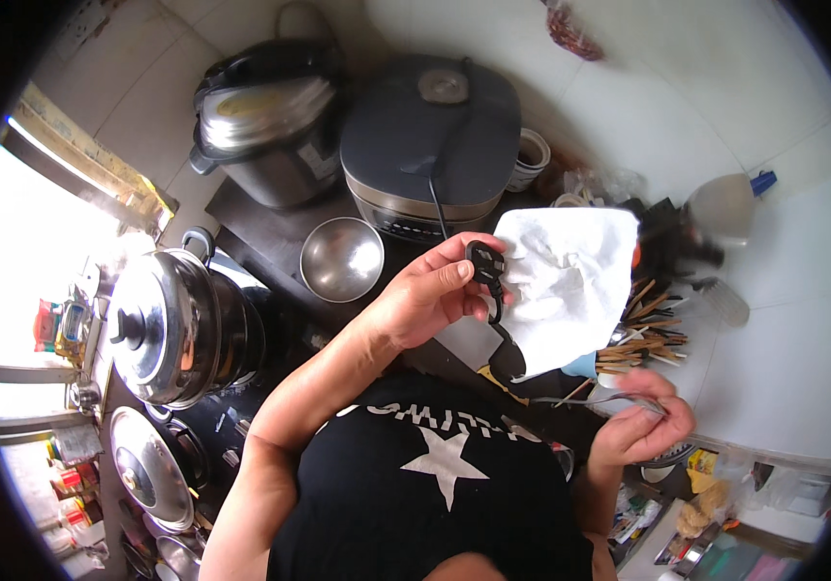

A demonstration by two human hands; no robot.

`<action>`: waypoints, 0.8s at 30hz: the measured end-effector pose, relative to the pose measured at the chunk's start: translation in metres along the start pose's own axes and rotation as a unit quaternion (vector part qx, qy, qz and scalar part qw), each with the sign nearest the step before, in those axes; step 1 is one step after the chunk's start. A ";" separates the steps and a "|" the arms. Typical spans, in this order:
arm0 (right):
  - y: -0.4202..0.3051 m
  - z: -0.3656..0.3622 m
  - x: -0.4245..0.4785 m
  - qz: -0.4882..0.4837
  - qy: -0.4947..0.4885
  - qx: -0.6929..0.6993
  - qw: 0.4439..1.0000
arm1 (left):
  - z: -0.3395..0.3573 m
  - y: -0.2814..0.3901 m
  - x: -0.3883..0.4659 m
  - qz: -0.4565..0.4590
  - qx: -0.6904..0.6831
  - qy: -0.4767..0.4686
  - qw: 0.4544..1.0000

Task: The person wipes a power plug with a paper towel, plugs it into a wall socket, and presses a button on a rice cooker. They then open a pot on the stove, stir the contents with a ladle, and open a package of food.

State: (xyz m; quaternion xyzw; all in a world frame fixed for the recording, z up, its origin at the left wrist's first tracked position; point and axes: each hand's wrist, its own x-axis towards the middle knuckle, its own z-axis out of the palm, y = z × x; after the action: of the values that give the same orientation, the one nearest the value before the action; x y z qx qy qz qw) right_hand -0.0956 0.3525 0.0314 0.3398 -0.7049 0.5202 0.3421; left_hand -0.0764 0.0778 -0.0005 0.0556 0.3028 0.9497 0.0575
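Note:
My left hand (430, 290) holds a black three-pin power plug (487, 263) between thumb and fingers, prongs facing up. Its cord hangs below the plug. Right beside these fingers spreads a crumpled white paper sheet (575, 276); whether the hand also grips it, I cannot tell. In my right hand (648, 425), slightly blurred, is a slim metal utensil (590, 399), its thin end pointing left. Beyond the left hand stands a dark grey rice cooker (415, 131), a black cord (439, 207) lying across its lid and down its front. A steel bowl (342, 259) sits before the cooker.
An electric pressure cooker (270, 138) stands at the back left. Left are a lidded steel steamer pot (168, 327) and a lidded pan (150, 465), by a bright window (45, 247). Many chopsticks (644, 330) stand in a holder at right, near a spatula (724, 299).

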 end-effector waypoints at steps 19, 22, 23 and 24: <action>0.017 0.040 0.003 0.241 -0.256 -0.108 0.930 | 0.005 0.025 -0.023 0.057 0.003 0.030 0.998; 0.016 0.044 0.008 0.259 -0.225 -0.014 0.939 | 0.007 0.027 -0.023 0.054 -0.005 0.024 0.998; 0.021 0.050 0.003 0.322 -0.133 0.100 0.932 | 0.009 0.027 -0.022 0.054 -0.006 0.028 0.998; 0.024 0.056 0.001 0.377 -0.037 0.212 0.901 | 0.011 0.027 -0.022 0.053 -0.007 0.033 0.998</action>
State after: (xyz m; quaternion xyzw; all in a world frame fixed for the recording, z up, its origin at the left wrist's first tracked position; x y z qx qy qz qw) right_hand -0.1235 0.3038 0.0070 0.1321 -0.6652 0.7347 0.0139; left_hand -0.0555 0.0585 0.0224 0.0401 0.2945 0.9548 -0.0022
